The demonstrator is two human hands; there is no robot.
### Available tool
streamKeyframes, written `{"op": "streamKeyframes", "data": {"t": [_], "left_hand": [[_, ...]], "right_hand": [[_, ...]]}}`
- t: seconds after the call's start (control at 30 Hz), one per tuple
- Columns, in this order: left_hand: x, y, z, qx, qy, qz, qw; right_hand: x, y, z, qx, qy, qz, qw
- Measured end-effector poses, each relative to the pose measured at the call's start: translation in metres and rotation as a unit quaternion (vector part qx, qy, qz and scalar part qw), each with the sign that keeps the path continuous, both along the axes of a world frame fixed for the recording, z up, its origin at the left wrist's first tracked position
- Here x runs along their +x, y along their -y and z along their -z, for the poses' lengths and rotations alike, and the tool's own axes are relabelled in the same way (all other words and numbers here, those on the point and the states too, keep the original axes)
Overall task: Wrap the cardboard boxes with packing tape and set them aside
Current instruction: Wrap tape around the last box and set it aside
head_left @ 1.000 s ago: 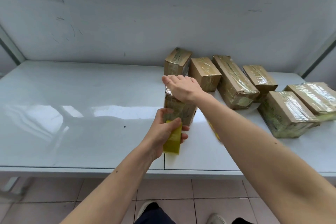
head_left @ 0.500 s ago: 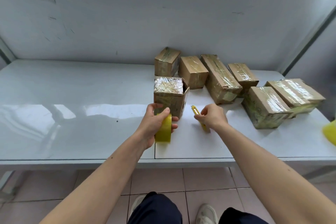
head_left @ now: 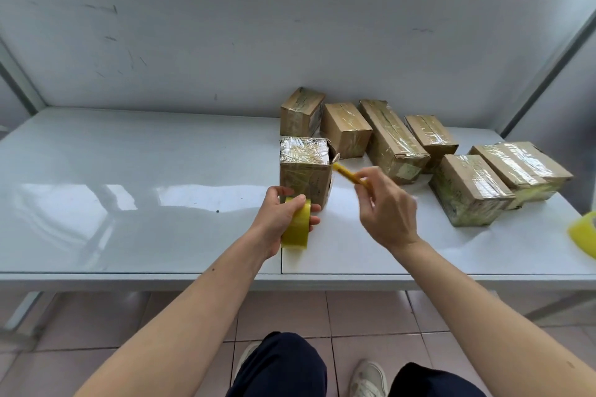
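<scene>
Right hand (head_left: 385,203) has lifted the yellow cutter (head_left: 350,175) off the worktop (head_left: 129,203) since half a second ago, and now holds it raised beside the box (head_left: 304,176), blade end near the box's upper right corner. Likely about to cut the tape, so this wrap looks nearly done. Box stands upright mid-worktop, top and front already glossy with tape. Left hand (head_left: 280,219) grips the tape roll (head_left: 298,224) just in front of the box, fingers curled round it, wrist low over the worktop. Right grip pinches the cutter, forearm angled in from the right. Seven wrapped boxes (head_left: 467,193) lie behind and to the right. Second roll (head_left: 583,232) at the right edge.
</scene>
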State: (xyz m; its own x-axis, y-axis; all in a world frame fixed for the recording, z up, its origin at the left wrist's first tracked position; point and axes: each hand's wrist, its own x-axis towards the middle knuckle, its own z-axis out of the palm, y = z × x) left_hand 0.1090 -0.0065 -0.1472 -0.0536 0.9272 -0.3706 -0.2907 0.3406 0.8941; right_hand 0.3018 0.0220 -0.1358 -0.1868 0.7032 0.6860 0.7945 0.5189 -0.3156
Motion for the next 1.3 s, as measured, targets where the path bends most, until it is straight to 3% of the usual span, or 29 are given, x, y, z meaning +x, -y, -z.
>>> {"op": "streamKeyframes", "data": {"t": [0.17,0.6,0.7,0.77,0.87,0.93,1.07,1.3], "left_hand": [[0.003,0.001,-0.001,-0.006,-0.015,-0.002,1.0],[0.002,-0.002,0.001,0.0,-0.011,-0.005,1.0],[0.0,-0.003,0.0,-0.002,-0.009,-0.011,1.0],[-0.003,-0.004,-0.001,-0.01,-0.002,-0.009,1.0],[-0.006,-0.004,-0.002,-0.012,0.002,-0.002,1.0],[-0.004,-0.004,-0.001,-0.014,-0.002,-0.004,1.0],[-0.005,-0.003,-0.003,-0.013,0.0,-0.002,1.0],[-0.019,0.005,-0.01,-0.036,-0.05,0.032,0.998]], "right_hand": [[-0.023,0.001,-0.007,0.003,0.164,-0.027,0.986],[-0.019,-0.018,-0.01,-0.03,0.23,-0.03,0.972],[-0.008,-0.025,-0.012,-0.081,0.334,-0.034,0.938],[0.0,-0.025,-0.015,-0.089,0.306,-0.052,0.946],[-0.003,-0.023,-0.024,-0.047,0.144,-0.075,0.986],[-0.02,-0.027,-0.031,-0.062,0.085,-0.067,0.992],[-0.05,-0.048,-0.027,-0.157,0.12,-0.055,0.979],[-0.05,-0.065,-0.012,-0.152,0.096,-0.088,0.98]]}}
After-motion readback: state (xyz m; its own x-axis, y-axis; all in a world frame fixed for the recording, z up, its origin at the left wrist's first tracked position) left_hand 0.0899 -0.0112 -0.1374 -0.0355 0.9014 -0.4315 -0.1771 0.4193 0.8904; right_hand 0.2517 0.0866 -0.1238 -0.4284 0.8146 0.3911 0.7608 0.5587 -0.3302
